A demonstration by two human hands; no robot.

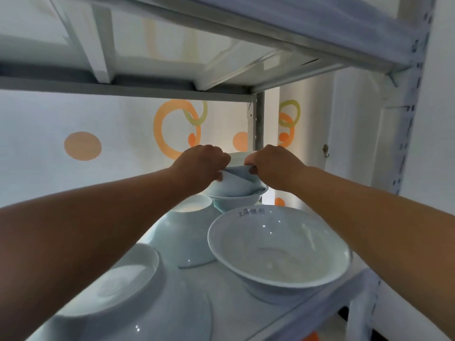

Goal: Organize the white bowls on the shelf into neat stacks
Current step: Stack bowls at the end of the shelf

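Observation:
Both my hands reach to the back of the shelf. My left hand (pixel 202 166) and my right hand (pixel 270 166) each grip the rim of a small white bowl (pixel 235 183), tilted, which sits in a wider white bowl (pixel 236 200). Closer to me stands a large upright white bowl (pixel 278 249) with dark lettering inside its rim. To its left is an upside-down white bowl (pixel 187 237). Another upside-down bowl (pixel 128 294) lies at the near left, partly behind my left forearm.
The white shelf board (pixel 236 308) carries all the bowls; its front edge runs along the lower right. The upper shelf (pixel 221 52) hangs low overhead. A grey upright post (pixel 258 119) stands behind the bowls, and a white perforated post (pixel 416 94) at right.

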